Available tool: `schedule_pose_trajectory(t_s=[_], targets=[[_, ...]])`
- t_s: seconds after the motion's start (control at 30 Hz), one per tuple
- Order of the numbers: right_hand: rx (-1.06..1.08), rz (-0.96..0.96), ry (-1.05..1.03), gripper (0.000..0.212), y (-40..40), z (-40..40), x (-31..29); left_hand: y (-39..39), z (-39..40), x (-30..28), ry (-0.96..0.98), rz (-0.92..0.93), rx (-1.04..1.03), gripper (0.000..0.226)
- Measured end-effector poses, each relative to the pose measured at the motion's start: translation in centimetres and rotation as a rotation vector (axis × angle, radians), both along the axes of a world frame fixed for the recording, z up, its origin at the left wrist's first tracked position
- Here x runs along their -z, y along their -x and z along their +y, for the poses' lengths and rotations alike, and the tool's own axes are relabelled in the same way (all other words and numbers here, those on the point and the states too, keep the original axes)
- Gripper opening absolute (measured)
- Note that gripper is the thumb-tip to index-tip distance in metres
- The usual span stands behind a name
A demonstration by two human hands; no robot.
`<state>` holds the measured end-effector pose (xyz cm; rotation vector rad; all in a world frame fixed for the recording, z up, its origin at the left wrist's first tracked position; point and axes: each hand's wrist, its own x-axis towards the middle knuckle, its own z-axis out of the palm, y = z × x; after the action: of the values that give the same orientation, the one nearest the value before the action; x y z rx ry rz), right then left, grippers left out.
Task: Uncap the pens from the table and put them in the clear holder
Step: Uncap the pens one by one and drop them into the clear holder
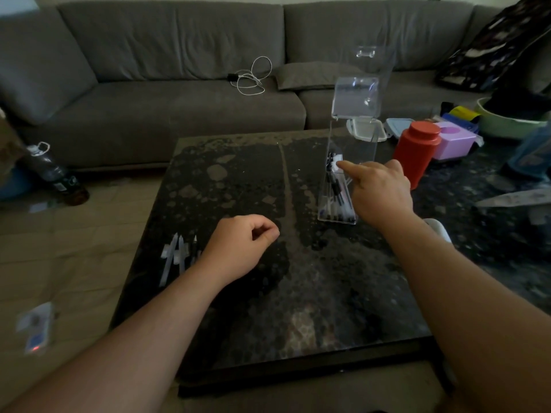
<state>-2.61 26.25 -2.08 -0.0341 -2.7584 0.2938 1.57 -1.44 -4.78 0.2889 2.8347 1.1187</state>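
**A tall, light holder and a hand right against it**

Nearest, the left hand (243,244) hovers over the middle of the surface (268,308), its fingers curled in loosely with thumb against forefinger. Something small may be pinched there, perhaps a cap, but I cannot tell. Just beside that wrist, near the left edge, lie the pens (177,256) not yet dealt with, a few pale ones side by side with tips pointing away, and at least one darker one, partly hidden by the hand.

Farther in, towards the right edge, the right hand (380,190) reaches to the clear holder (346,174), forefinger stretched out and touching or nearly touching its side, the other fingers folded under. It seems to grip nothing. Inside the holder several dark pens (335,189) lean in the bottom.

The risk, as I judge it, sits here. The holder is tall and narrow, its lid flipped up high, so a push from that finger or a knock from the wrist on the way out could tip it and spill the pens. The pens by the left edge could also roll off onto the floor if the left forearm brushes them.

Beyond the far right corner stand a red bottle (416,153) and a pink box (453,141), close enough to be struck if the holder falls that way.
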Motion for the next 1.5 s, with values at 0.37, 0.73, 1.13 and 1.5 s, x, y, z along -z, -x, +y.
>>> schedule_pose_trajectory(t_s=[0.37,0.73,1.13,1.5], targets=[[-0.399,0.008,0.136,0.032,-3.4,-9.0,0.7,4.0,-10.0,2.2,0.397,-0.062,-0.474,0.012],[-0.622,-0.320,0.037,0.032,-4.2,-15.3,4.0,3.4,-10.7,2.7,0.320,-0.156,-0.419,0.012],[-0.726,-0.557,-0.137,0.046,-4.9,-18.5,5.3,2.7,-10.3,1.8,0.310,-0.223,-0.326,0.016],[-0.472,-0.491,0.037,0.028,-3.2,-15.7,6.5,2.4,-8.2,1.9,0.365,-0.263,-0.257,0.016]])
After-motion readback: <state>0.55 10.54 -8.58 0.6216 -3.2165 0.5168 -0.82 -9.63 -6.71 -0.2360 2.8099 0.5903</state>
